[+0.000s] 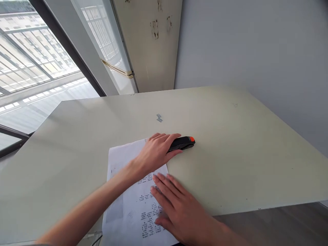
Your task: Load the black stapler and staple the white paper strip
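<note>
At your pale, smooth table (225, 164), beside a plain wall (243, 44):
Your left hand (157, 150) clamps its fingers round the black, orange-tipped stapler (182, 142) at the upper right of the printed paper (130, 212), hiding one end; your right hand (180, 208) lies flat there, fingers slightly apart.

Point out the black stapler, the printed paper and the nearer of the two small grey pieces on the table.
Black stapler (183, 142): head view, on its black body, near the orange end.
Printed paper (125, 208): head view, left of the printed text.
Nearer grey piece (159, 120): head view, its middle.
</note>
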`<action>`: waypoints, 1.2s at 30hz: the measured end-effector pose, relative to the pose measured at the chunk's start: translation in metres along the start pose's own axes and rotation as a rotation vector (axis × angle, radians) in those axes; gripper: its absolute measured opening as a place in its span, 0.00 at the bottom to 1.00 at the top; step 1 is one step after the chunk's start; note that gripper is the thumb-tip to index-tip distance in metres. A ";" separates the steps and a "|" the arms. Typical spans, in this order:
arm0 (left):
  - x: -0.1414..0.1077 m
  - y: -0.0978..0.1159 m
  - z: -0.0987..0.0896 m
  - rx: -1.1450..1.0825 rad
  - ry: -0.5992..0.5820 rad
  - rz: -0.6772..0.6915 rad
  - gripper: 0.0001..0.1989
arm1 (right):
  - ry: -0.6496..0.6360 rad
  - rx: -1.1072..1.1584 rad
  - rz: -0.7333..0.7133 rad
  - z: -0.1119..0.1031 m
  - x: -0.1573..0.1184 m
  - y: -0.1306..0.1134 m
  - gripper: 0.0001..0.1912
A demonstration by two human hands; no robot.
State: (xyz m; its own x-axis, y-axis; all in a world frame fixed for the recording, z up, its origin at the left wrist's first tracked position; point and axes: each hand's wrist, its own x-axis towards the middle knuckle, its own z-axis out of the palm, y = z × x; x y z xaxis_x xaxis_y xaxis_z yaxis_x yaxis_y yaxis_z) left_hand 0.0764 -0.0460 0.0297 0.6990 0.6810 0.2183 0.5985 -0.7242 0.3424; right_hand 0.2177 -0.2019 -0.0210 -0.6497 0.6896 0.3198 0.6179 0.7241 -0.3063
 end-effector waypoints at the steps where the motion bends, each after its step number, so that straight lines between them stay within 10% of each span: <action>1: 0.007 0.001 0.003 0.016 -0.037 -0.002 0.18 | -0.021 0.000 0.009 0.002 -0.002 0.000 0.32; 9: 0.032 -0.015 -0.023 0.004 0.097 -0.121 0.18 | 0.003 0.051 0.169 -0.014 -0.043 0.023 0.39; 17: 0.004 -0.044 -0.084 0.130 0.256 -0.374 0.23 | -0.037 -0.093 0.494 -0.056 -0.118 0.114 0.30; 22: -0.030 -0.069 -0.074 0.128 0.164 -0.451 0.25 | 0.061 -0.142 0.765 -0.070 -0.124 0.125 0.32; 29: -0.056 -0.089 -0.052 0.119 0.077 -0.488 0.25 | 0.070 -0.169 0.724 -0.044 -0.090 0.131 0.32; 36: -0.058 -0.093 -0.045 0.031 0.138 -0.504 0.26 | 0.067 -0.164 0.690 -0.067 -0.111 0.183 0.31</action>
State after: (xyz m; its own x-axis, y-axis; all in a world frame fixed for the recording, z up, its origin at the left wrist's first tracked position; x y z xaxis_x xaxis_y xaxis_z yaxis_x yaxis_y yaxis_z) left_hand -0.0380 -0.0132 0.0260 0.2646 0.9522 0.1525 0.8600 -0.3046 0.4094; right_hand 0.4323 -0.1460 -0.0525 -0.0605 0.9857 0.1575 0.9407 0.1090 -0.3212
